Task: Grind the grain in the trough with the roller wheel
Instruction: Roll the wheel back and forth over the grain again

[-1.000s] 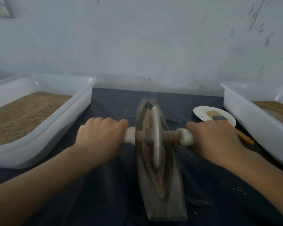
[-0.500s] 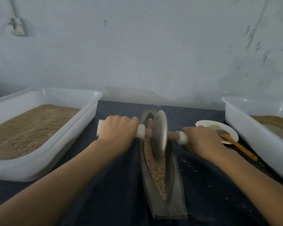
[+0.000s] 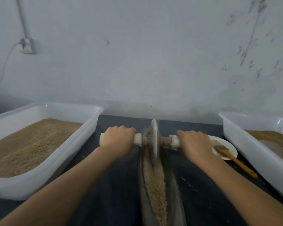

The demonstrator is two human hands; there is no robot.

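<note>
A pale grey, scuffed plaster wall [image 3: 153,62] rises behind the dark cloth-covered table [image 3: 114,185], with a white wall socket [image 3: 27,46] high on its left.

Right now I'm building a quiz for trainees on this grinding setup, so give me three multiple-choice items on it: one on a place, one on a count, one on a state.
1. Where along the trough is the roller wheel?
A. at its far end
B. at its near end
C. off it, on the table

2. How many white tubs holding grain are in view?
A. one
B. two
C. three

3. What are the hands doing?
A. both rest flat on the table
B. one holds the brush
C. each grips one end of the axle

Answers:
1 A, the wheel stands near the wall end.
2 B, the left tub and the right tub.
3 C, the left hand and the right hand curl round the handle ends.
</note>
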